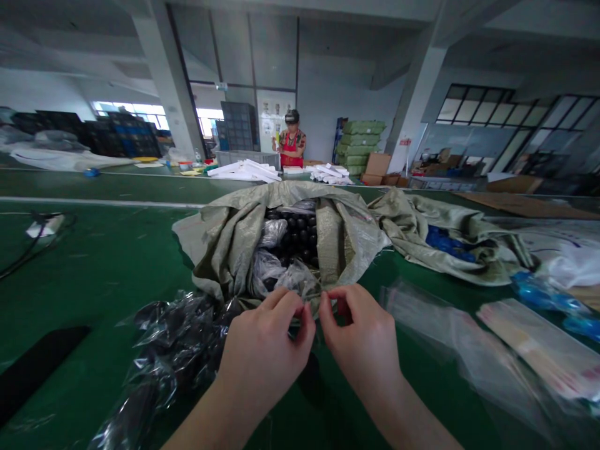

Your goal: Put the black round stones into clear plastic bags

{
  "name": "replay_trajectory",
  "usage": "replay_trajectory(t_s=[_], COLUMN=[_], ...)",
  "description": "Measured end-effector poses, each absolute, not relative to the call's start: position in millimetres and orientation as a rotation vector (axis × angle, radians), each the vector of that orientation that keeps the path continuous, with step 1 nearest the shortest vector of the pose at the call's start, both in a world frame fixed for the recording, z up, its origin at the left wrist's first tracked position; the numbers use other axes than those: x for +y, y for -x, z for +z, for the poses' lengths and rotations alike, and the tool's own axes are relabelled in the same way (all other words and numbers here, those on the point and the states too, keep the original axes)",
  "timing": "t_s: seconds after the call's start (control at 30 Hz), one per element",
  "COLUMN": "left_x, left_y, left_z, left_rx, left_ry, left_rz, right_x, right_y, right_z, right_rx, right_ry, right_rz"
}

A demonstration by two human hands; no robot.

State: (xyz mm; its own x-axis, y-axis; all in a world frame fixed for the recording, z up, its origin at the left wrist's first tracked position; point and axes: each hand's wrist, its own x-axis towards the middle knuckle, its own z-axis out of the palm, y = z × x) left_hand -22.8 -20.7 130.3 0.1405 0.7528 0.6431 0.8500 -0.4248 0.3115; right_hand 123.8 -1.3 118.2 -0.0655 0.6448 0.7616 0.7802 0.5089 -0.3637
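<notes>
The left hand [265, 340] and right hand [363, 328], pinched closed on what I cannot tell, sit lower centre, just below the sack [330, 244].

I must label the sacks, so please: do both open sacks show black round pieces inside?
No, the left sack shows black round pieces, but the right sack shows blue contents.
</notes>
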Motion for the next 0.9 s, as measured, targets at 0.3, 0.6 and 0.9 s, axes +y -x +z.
replay_trajectory(t_s=[0.3, 0.6, 0.9], left_x=[-28, -26, -18], left_y=[23, 30, 33], left_z=[139, 137, 136], left_rx=[-1.608, -1.669, -1.811], left_ry=[2.082, 2.019, 2.035], left_rz=[-1.091, -0.976, -0.850], right_x=[-4, -2, 6], right_y=[-125, -127, -122], right_z=[124, 120, 110], right_rx=[-1.776, -1.788, -1.848], right_ry=[1.198, 1.212, 1.316], right_rz=[-0.195, -0.209, -0.062])
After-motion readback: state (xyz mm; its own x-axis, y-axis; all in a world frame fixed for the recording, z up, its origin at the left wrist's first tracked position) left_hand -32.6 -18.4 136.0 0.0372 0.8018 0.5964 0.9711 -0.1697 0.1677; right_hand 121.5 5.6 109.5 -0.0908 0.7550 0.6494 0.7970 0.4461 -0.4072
